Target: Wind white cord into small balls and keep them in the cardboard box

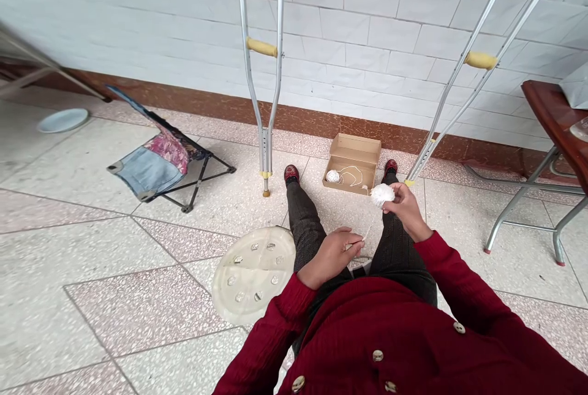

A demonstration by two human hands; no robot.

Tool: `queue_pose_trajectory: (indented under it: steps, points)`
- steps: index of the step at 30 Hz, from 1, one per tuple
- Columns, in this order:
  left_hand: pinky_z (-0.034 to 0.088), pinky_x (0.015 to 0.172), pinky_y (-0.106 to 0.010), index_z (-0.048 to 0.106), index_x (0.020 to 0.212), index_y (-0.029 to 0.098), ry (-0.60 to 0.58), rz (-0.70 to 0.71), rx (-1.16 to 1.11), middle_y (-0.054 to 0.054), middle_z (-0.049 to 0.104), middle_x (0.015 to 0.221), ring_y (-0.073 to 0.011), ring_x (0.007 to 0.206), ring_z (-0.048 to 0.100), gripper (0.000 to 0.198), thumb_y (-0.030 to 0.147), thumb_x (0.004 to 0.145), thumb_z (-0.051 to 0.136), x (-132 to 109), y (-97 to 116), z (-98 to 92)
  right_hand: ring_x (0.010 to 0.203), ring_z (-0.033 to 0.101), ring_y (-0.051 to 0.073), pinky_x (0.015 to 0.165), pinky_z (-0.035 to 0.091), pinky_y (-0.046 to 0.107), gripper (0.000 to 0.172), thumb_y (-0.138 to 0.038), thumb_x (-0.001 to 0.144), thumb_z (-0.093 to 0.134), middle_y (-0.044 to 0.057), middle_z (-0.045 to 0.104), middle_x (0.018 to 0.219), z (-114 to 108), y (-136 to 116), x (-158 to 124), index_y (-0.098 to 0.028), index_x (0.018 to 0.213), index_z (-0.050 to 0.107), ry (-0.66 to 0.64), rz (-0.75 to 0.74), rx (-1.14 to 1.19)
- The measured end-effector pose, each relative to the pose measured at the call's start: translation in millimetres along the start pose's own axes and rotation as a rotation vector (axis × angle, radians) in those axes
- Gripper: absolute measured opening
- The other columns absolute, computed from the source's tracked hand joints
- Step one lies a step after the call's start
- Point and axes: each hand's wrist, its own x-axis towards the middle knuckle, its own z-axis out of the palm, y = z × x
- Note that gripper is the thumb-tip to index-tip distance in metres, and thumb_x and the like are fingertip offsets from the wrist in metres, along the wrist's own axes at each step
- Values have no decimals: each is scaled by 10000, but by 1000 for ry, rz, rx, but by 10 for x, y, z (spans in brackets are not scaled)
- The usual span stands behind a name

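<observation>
Homelike rm: fldg. chair [151, 167], crutches [261, 47].

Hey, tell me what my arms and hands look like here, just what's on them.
Your left sleeve and right sleeve are deep red with a textured, knit-like surface, both reaching about to the wrist. Your left hand and right hand are bare, with no gloves. I see no markings on the sleeves.
</observation>
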Motion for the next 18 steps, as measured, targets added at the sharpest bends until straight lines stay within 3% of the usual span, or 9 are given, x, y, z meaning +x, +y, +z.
queue_pose_trajectory:
  steps: [2, 4, 8, 11, 14, 18]
  points:
    - [363, 1018, -307, 572, 641, 171, 34, 31, 50, 44, 569, 584, -94, 592, 518, 348, 256, 948, 434, 4, 21, -63, 663, 529, 125, 559, 447, 235, 481, -169, 526, 727, -18, 569, 860, 25, 180, -39, -215, 954, 514, -46, -40, -228]
    - [347, 1045, -336, 602, 709, 175, 91, 54, 106, 28, 622, 660, -108, 648, 554, 306, 264, 950, 436, 15, 3, -129, 651, 511, 115, 554, 433, 223, 469, -136, 521, 715, -34, 535, 816, 66, 346, -156, -210, 946, 531, -211, 24, -330]
    - [334, 1064, -381, 626, 753, 185, 129, 57, 137, 15, 651, 706, -126, 687, 574, 306, 276, 957, 416, 50, -105, -213, 606, 513, 103, 491, 447, 218, 472, -107, 537, 706, -31, 525, 861, 147, 407, -462, -216, 966, 542, -646, 327, -91]
    - [345, 1056, -354, 616, 708, 185, 115, 14, 42, 38, 625, 663, -110, 652, 554, 340, 286, 958, 408, 70, -184, -194, 679, 561, 127, 521, 487, 230, 491, -128, 583, 732, -1, 571, 931, 161, 205, -591, -212, 1030, 548, -823, 410, 158]
    - [423, 928, -294, 633, 701, 174, 136, -55, -58, 20, 624, 679, -123, 698, 566, 361, 316, 953, 417, 59, -229, -93, 724, 574, 130, 538, 493, 213, 485, -120, 607, 745, 9, 588, 938, 131, -16, -587, -208, 1043, 554, -741, 385, 319]
    - [439, 737, -231, 653, 684, 153, 100, -130, -140, -16, 643, 722, -140, 741, 585, 392, 341, 945, 428, 6, -220, 102, 659, 595, 125, 507, 481, 213, 412, -170, 657, 735, 7, 612, 885, 85, -140, -422, -215, 1027, 559, -478, 298, 425]
